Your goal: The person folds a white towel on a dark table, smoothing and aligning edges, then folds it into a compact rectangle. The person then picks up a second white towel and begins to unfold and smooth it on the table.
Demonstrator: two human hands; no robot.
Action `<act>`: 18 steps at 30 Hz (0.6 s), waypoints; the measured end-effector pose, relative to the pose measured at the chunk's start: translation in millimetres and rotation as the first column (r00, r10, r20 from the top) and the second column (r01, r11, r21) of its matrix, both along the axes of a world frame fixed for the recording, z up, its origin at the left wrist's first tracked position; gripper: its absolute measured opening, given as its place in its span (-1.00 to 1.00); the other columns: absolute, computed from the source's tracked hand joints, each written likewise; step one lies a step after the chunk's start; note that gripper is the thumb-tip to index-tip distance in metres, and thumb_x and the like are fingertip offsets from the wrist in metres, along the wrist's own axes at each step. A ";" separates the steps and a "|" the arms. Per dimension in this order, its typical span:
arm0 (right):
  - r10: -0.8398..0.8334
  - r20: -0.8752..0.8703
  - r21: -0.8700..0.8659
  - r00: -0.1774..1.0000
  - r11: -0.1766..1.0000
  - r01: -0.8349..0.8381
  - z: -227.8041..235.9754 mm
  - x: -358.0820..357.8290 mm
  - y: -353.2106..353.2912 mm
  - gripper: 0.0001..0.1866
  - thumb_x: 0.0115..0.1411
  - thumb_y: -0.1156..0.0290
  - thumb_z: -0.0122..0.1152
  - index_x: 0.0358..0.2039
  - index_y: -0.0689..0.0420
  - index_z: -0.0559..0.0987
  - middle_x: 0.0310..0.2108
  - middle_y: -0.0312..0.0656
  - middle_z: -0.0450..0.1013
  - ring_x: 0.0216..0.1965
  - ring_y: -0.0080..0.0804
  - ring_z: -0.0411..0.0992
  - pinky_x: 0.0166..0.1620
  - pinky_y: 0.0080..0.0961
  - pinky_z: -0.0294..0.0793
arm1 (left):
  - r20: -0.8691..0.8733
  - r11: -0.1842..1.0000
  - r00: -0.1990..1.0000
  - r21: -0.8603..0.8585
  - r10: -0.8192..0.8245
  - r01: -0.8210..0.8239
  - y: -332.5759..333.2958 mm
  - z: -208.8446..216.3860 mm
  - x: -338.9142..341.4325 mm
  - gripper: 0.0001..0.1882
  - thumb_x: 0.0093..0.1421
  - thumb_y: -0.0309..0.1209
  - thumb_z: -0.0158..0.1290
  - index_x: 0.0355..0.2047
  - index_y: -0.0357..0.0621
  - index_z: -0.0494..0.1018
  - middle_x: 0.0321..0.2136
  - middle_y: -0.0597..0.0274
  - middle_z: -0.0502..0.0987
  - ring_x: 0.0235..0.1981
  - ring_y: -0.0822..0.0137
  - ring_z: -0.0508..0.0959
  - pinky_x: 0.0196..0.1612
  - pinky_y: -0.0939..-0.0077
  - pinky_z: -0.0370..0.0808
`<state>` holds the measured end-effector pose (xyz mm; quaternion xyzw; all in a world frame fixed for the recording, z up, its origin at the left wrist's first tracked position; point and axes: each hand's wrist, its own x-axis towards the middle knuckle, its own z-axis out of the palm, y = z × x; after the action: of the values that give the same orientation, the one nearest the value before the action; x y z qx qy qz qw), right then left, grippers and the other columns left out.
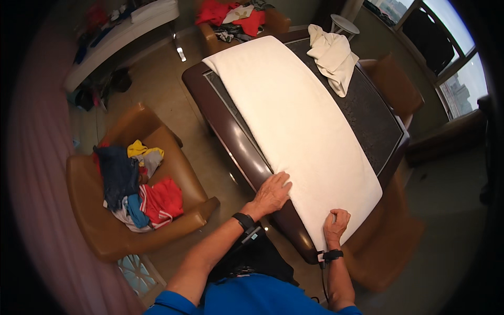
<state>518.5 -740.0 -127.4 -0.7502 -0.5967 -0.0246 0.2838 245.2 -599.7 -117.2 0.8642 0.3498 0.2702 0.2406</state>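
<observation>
A long off-white towel (299,115) lies flat and lengthwise over a dark brown table (239,152), its near end at the table's near edge. My left hand (272,193) is closed at the towel's left edge, with bent fingertips on the cloth. Close to the near right part of the towel, my right hand (336,227) has its fingers curled in against the cloth; the fingertips are partly hidden. Both wrists wear black bands.
A crumpled cream cloth (333,58) rests at the table's far right. Left of the table, a brown armchair (86,210) holds piled clothes (123,173). Another armchair (278,22) at the back bears red clothes. More brown chairs (394,89) line the right side, near a round stool (345,24).
</observation>
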 end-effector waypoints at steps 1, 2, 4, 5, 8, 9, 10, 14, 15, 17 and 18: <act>-0.012 -0.005 -0.014 1.000 1.000 0.012 -0.2 -0.2 1.7 -0.91 0.01 0.60 0.14 -0.43 0.16 0.53 -0.36 -0.10 0.42 -0.20 -0.07 0.35 -0.08 -0.20 0.36 | -0.013 1.000 1.000 0.003 0.019 -0.019 11.4 0.6 -8.7 -0.55 0.01 -0.41 0.28 -0.10 -0.27 0.43 0.05 -0.10 0.38 0.20 -0.10 0.34 0.20 0.10 0.34; -0.024 -0.009 -0.028 1.000 0.999 0.024 -1.1 -1.3 3.3 -0.92 0.01 0.60 0.14 -0.43 0.16 0.53 -0.36 -0.10 0.42 -0.20 -0.07 0.35 -0.08 -0.20 0.36 | -0.026 0.999 0.999 0.013 0.034 -0.033 23.2 1.6 -16.5 -0.56 0.02 -0.40 0.27 -0.10 -0.26 0.44 0.05 -0.09 0.38 0.20 -0.10 0.34 0.21 0.08 0.33; -0.088 0.000 -0.019 0.996 0.996 0.088 -4.9 -6.8 9.5 -0.90 0.00 0.62 0.13 -0.44 0.16 0.52 -0.39 -0.11 0.41 -0.24 -0.07 0.35 -0.12 -0.21 0.36 | -0.062 0.996 0.996 0.066 0.064 -0.060 50.2 6.6 -29.9 -0.57 0.04 -0.39 0.27 -0.09 -0.27 0.46 0.06 -0.09 0.38 0.20 -0.10 0.34 0.20 0.06 0.33; -0.127 -0.011 -0.016 0.992 0.992 0.127 -6.6 -9.9 13.4 -0.90 0.00 0.63 0.14 -0.44 0.16 0.52 -0.39 -0.11 0.41 -0.25 -0.07 0.35 -0.13 -0.21 0.37 | -0.081 0.998 0.996 0.056 0.033 -0.028 68.0 11.5 -36.6 -0.57 0.06 -0.37 0.26 -0.07 -0.26 0.47 0.08 -0.11 0.38 0.20 -0.09 0.34 0.18 0.04 0.33; -0.147 -0.084 0.025 0.986 0.988 0.150 -1.4 -24.5 42.9 -0.91 0.04 0.65 0.14 -0.44 0.18 0.52 -0.41 -0.09 0.43 -0.29 -0.07 0.35 -0.17 -0.21 0.37 | -0.122 0.993 0.986 0.066 0.109 -0.102 110.7 11.6 -48.6 -0.55 0.07 -0.34 0.26 -0.04 -0.26 0.47 0.10 -0.13 0.38 0.17 -0.08 0.36 0.15 0.05 0.34; -0.132 -0.133 0.029 0.982 0.990 0.137 2.6 -35.7 58.2 -0.92 0.06 0.65 0.14 -0.43 0.18 0.52 -0.41 -0.09 0.44 -0.28 -0.07 0.35 -0.17 -0.21 0.38 | -0.171 0.990 0.975 0.050 0.139 -0.132 123.2 13.4 -53.8 -0.54 0.08 -0.32 0.26 -0.04 -0.26 0.47 0.10 -0.14 0.37 0.15 -0.09 0.36 0.13 0.04 0.34; -0.106 -0.177 0.066 0.979 0.991 0.119 8.2 -40.3 87.5 -0.93 0.07 0.64 0.15 -0.43 0.19 0.52 -0.41 -0.08 0.44 -0.28 -0.07 0.35 -0.17 -0.20 0.38 | -0.208 0.982 0.962 0.098 0.177 -0.159 136.7 13.8 -55.3 -0.55 0.08 -0.33 0.26 -0.04 -0.26 0.47 0.09 -0.14 0.37 0.13 -0.10 0.36 0.12 0.05 0.35; 0.006 -0.273 0.103 0.962 0.994 0.024 8.2 -50.4 157.8 -0.92 0.10 0.66 0.15 -0.38 0.21 0.55 -0.42 -0.09 0.44 -0.36 -0.11 0.41 -0.24 -0.28 0.43 | -0.187 0.983 0.966 0.070 0.179 -0.168 177.2 18.8 -58.3 -0.57 0.03 -0.43 0.28 -0.08 -0.25 0.49 -0.03 -0.08 0.42 0.00 -0.04 0.42 -0.01 0.15 0.45; -0.002 -0.312 0.099 0.950 0.995 0.035 9.9 -51.4 176.1 -0.92 0.11 0.65 0.16 -0.37 0.21 0.55 -0.43 -0.09 0.44 -0.38 -0.14 0.42 -0.27 -0.29 0.43 | -0.186 0.987 0.969 0.045 0.160 -0.155 187.1 14.9 -58.8 -0.59 0.02 -0.44 0.28 -0.11 -0.25 0.49 -0.06 -0.06 0.44 -0.03 -0.03 0.44 -0.04 0.16 0.46; -0.019 -0.388 0.083 0.921 0.995 0.056 13.1 -53.6 208.3 -0.91 0.12 0.64 0.16 -0.35 0.22 0.56 -0.44 -0.10 0.43 -0.42 -0.19 0.43 -0.32 -0.33 0.45 | -0.145 0.989 0.979 0.051 0.142 -0.136 208.8 17.6 -55.8 -0.68 0.00 -0.49 0.27 -0.22 -0.27 0.49 -0.18 0.00 0.47 -0.14 0.00 0.48 -0.12 0.16 0.50; -0.043 -0.418 0.070 0.907 0.994 0.080 12.7 -53.9 221.5 -0.91 0.13 0.63 0.16 -0.34 0.22 0.56 -0.44 -0.10 0.42 -0.44 -0.22 0.43 -0.34 -0.34 0.45 | -0.134 0.991 0.983 0.052 0.127 -0.121 222.0 18.5 -53.1 -0.69 0.01 -0.50 0.27 -0.22 -0.27 0.49 -0.18 0.00 0.47 -0.15 -0.01 0.49 -0.12 0.16 0.50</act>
<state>464.6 -518.5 -114.8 -0.7438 -0.4969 0.1014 0.4353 192.2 -377.6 -98.7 0.8624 0.4125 0.2320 0.1798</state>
